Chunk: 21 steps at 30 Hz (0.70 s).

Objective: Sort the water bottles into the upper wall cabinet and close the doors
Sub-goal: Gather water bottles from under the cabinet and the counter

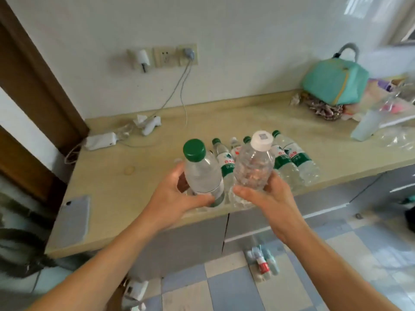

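Head view, room: white wall (224,41) behind, beige table (112,176) across the middle, grey lower cabinet doors (190,243) under it, blue and white checked floor (292,288) below.
Head view, left hand (177,198): grip closed round the lower body of a clear green-capped bottle (202,173); thumb across the front, fingers behind; bottle upright, tilted slightly left, raised above the table's front edge.
Head view, right hand (269,196): grip wrapped round the base of a clear white-capped bottle (253,169); thumb in front, fingers curled behind; bottle upright, just beside the green-capped one.
Head view, remaining bottles (289,160): a cluster with green caps and green labels on the table, directly behind the two held bottles; at least one with a red label among them; exact count hard to tell.
Head view, upper wall cabinet: out of frame.
Head view, wall fittings: socket plate (165,56) with a plugged charger (188,53), grey cable hanging down to the table.
Head view, table left: white device (101,141) near the back corner, phone (71,221) lying flat near the front-left edge.
Head view, table right: teal bag (334,81) on a heap of cloth, translucent cup (366,125) near it, blurred.
Head view, floor: small bottles (262,261) lying before the cabinet doors, too blurred to identify.
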Each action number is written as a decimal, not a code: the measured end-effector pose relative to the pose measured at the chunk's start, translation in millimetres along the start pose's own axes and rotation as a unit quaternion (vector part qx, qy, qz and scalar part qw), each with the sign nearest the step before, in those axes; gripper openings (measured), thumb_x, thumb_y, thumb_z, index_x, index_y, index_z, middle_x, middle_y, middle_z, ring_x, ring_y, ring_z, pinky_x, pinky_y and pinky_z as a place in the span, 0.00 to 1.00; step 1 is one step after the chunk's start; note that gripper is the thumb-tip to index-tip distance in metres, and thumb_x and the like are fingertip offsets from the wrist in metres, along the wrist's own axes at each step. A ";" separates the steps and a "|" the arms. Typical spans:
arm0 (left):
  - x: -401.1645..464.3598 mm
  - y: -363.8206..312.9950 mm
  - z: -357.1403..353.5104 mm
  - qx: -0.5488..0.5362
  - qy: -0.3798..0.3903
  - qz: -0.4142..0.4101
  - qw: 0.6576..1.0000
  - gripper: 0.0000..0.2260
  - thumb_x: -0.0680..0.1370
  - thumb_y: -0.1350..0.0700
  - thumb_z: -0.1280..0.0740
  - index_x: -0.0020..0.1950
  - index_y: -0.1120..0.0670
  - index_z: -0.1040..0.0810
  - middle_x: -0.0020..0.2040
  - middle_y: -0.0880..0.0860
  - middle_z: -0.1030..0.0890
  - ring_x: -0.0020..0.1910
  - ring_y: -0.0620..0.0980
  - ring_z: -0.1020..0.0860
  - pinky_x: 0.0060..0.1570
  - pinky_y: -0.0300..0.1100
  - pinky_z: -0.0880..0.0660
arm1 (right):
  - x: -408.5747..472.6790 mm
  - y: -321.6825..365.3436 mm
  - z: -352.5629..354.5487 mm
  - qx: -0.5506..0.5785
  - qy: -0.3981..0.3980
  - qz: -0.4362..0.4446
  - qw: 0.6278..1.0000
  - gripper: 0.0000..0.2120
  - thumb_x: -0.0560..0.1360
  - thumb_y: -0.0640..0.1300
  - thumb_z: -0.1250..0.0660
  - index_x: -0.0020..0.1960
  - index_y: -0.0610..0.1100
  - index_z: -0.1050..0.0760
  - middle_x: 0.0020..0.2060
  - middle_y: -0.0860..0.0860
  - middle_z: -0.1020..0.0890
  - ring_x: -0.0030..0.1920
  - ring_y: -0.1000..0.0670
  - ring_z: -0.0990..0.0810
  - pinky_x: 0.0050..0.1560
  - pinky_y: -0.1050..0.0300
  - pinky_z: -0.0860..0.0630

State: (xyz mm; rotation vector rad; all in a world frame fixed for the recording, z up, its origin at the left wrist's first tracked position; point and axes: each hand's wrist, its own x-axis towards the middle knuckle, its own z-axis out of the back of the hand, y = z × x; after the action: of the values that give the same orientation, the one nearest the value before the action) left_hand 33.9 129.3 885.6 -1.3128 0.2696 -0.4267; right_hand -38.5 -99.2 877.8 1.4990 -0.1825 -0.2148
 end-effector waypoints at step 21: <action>63.5 -258.9 281.5 -0.061 -0.255 -0.336 0.905 0.26 0.69 0.43 0.21 0.65 0.44 0.22 0.62 0.45 0.17 0.62 0.49 0.19 0.64 0.57 0.24 | 113.0 350.7 -186.4 0.085 0.071 0.297 0.949 0.24 0.63 0.54 0.18 0.58 0.53 0.17 0.53 0.50 0.13 0.54 0.47 0.14 0.54 0.42 0.19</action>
State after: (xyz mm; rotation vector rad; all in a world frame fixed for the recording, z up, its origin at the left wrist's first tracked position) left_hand 171.8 296.0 1207.4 -1.5739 -0.6289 -0.6261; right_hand 127.7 73.1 1214.4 1.5541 -0.5355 0.4004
